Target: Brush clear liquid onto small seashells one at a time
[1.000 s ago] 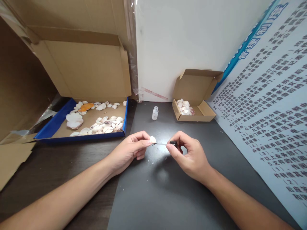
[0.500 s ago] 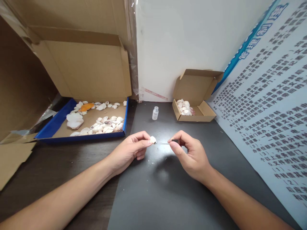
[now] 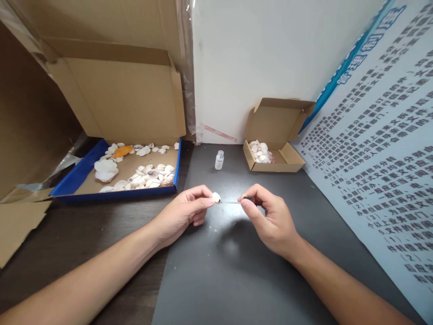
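Between the thumb and fingers of my left hand (image 3: 191, 207) is a small white seashell (image 3: 216, 197). My right hand (image 3: 267, 214) pinches a dark bottle cap (image 3: 248, 199) with a thin, clear applicator brush (image 3: 232, 202) extending left from it. The brush's dark tip meets the shell's right edge; whether it touches, I cannot tell. Beyond the hands, a small white-labelled bottle (image 3: 219, 160) stands upright without a cap.
On the left lies an open blue-edged cardboard box (image 3: 115, 195) with many shells and an orange one (image 3: 123, 151). A smaller open cardboard box (image 3: 277, 167) with shells stands at the back right. A printed poster (image 3: 379, 149) borders the right side of the dark table (image 3: 203, 280).
The cap and brush have shifted very slightly right with my right hand. The shell has hardly moved; both hands keep their grips.
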Motion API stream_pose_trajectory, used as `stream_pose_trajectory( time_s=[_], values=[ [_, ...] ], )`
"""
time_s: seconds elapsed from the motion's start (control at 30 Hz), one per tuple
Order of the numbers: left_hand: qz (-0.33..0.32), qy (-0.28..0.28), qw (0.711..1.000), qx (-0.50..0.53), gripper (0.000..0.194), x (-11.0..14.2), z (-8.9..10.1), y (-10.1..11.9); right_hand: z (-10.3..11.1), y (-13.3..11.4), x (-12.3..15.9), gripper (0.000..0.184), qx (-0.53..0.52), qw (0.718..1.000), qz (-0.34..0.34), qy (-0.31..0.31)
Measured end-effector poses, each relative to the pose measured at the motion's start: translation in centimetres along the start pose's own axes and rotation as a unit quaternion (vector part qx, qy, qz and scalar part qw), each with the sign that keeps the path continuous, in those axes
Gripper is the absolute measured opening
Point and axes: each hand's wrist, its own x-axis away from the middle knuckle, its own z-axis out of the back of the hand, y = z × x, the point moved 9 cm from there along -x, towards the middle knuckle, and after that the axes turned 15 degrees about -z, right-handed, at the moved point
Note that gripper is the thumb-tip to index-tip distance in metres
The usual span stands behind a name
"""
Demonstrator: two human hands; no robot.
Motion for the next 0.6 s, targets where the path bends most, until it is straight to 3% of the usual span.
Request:
stream_pose_trajectory(
  time_s=[0.43,0.6],
  values=[
    [-0.001,0.001,1.000,0.004,0.024,0.01,0.05,-0.09,0.40,0.28,-0.08,0.018,0.014,0.999,-0.022,0.029],
    [0.001,-0.001,1.000,0.007,0.024,-0.01,0.13,-0.19,0.24,0.14,-0.05,0.019,-0.009,1.000,-0.011,0.012]
  ],
)
